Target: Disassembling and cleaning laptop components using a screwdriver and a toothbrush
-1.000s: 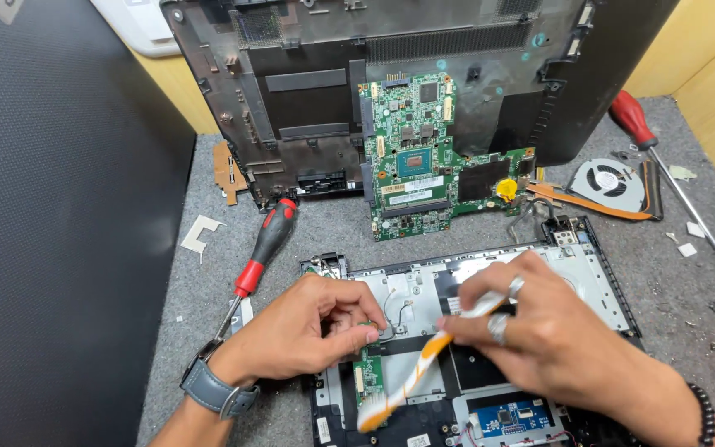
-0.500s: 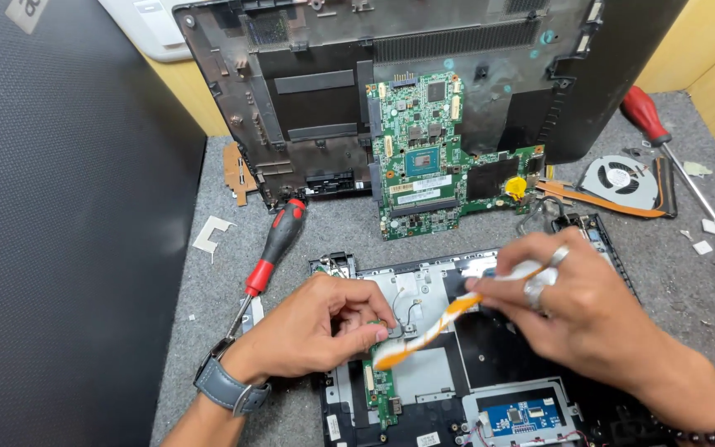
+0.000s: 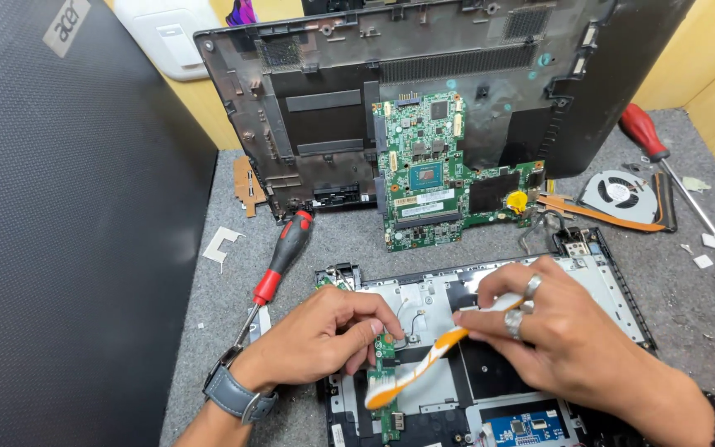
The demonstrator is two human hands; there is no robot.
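From the head camera, a big dark laptop lid (image 3: pixel 68 215) lies on the left. It has a slanted silver label (image 3: pixel 66 26) near its top corner. A white box shape (image 3: pixel 167 37) sits behind it at the top. On the green main board (image 3: pixel 436 178) there are small white sticker strips and one round yellow spot (image 3: pixel 517 200). A blue little board (image 3: pixel 523 428) with white marks sits at the bottom edge of the open laptop base (image 3: pixel 614 290).

The left hand (image 3: pixel 316 343) lies low on the base, palm down, with a grey watch on its wrist. Its fingers curl in and pinch the narrow green board (image 3: pixel 385 364) that stands in the base. The grip is tight and small.

The right hand (image 3: pixel 568 335) comes in from the right, with two rings and a dark bead band. Its fingers are closed around the handle of an orange and white toothbrush (image 3: pixel 424 364). The brush slants down to the left, and its head touches the narrow green board just beside the left fingers.

A red and black screwdriver (image 3: pixel 279 261) lies on the grey mat (image 3: pixel 341 240) near the left hand. A second red screwdriver (image 3: pixel 672 178) and a round fan (image 3: pixel 622 194) lie well apart on the right.
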